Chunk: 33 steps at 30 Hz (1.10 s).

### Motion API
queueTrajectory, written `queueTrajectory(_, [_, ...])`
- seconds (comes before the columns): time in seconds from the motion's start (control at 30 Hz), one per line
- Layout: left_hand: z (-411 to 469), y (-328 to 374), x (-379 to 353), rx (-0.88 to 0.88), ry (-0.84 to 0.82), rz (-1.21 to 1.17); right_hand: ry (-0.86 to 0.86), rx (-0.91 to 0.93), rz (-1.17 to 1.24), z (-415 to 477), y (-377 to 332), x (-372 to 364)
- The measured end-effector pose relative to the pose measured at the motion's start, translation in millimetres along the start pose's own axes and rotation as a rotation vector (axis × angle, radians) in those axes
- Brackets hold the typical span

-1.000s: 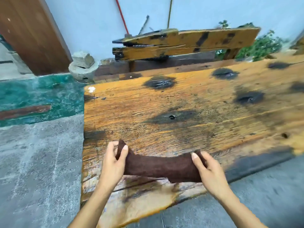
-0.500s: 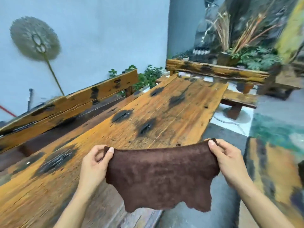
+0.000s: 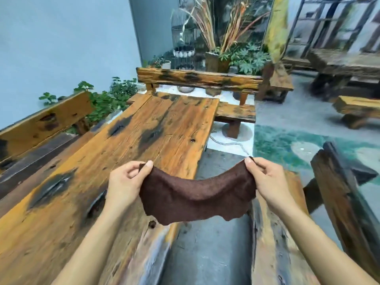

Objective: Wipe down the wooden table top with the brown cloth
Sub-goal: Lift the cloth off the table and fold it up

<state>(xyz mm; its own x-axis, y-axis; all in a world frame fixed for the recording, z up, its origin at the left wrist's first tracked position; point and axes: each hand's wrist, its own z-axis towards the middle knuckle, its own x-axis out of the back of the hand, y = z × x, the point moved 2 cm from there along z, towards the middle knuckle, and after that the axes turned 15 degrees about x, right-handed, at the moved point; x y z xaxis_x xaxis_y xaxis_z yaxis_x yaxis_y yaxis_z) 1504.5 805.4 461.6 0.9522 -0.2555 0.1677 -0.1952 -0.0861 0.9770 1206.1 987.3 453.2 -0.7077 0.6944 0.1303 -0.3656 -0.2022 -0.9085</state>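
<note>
Wooden desk (image 3: 144, 128) fills the left & centre: long orange-stained planks w/ black scorch-like patches, running away from the camera toward the far wall. Its top is bare. Benches of the same wood sit round it: one backrest (image 3: 47, 124) along the left edge, another bench (image 3: 197, 79) across the far end, and a third bench (image 3: 275, 233) close in on the right, w/ a strip of grey floor (image 3: 207, 249) between it & the desk. Green painted floor patch (image 3: 287, 145) further right. Plants (image 3: 244, 56) & a wire birdcage (image 3: 184, 38) stand beyond the far bench, by the pale blue wall (image 3: 61, 38).

Brown cloth (image 3: 195, 196) is held up in the air, spread out flat, above the desk's near right edge & the floor gap; not touching the desk. Top edge sags in the middle, bottom edge hangs loose & ragged.

Left hand (image 3: 125, 182) pinches the cloth's upper left corner, thumb & fingers closed on it. Right hand (image 3: 269, 179) does the same at the upper right corner, so each grip is clamped on a corner. Hands well apart, both forearms bare, reaching in from the bottom of view.
</note>
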Motion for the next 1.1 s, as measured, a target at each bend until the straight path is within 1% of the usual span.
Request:
queueTrajectory(0.1, [64, 10, -56, -0.012, -0.084, 0.018, 0.029, -0.004, -0.080, 59, 28, 20])
queueTrajectory(0.17, [121, 15, -99, -0.011, -0.125, 0.006, 0.069, -0.012, -0.124, 109, 52, 38])
queueTrajectory(0.27, [201, 22, -158, -0.018, -0.158, -0.026, 0.118, -0.023, -0.181, 176, 81, 59])
queueTrajectory(0.37, [281, 36, -211, -0.034, -0.211, 0.005, 0.139, -0.034, -0.201, 245, 103, 71])
queueTrajectory(0.5, [392, 49, -281, -0.007, -0.292, 0.151, 0.036, -0.039, -0.216, 347, 124, 74])
queueTrajectory(0.57, [443, 47, -317, -0.005, -0.300, 0.267, -0.017, -0.018, -0.226, 395, 134, 72])
queueTrajectory(0.63, [486, 47, -360, -0.040, -0.293, 0.394, -0.083, 0.012, -0.234, 446, 153, 69])
queueTrajectory(0.67, [494, 46, -372, -0.054, -0.297, 0.453, -0.115, 0.017, -0.229, 460, 160, 63])
queueTrajectory(0.73, [528, 49, -426, -0.078, -0.325, 0.518, -0.134, 0.032, -0.200, 516, 186, 63])
queueTrajectory(0.8, [561, 56, -479, -0.104, -0.326, 0.522, -0.121, 0.054, -0.184, 570, 216, 72])
queueTrajectory(0.93, [623, 74, -571, -0.061, -0.361, 0.325, -0.087, 0.076, -0.175, 666, 277, 112])
queueTrajectory(1.0, [650, 86, -612, -0.075, -0.426, 0.367, -0.103, 0.063, -0.170, 705, 309, 133])
queueTrajectory(1.1, [686, 115, -682, -0.152, -0.578, 0.495, -0.202, 0.042, -0.156, 765, 351, 157])
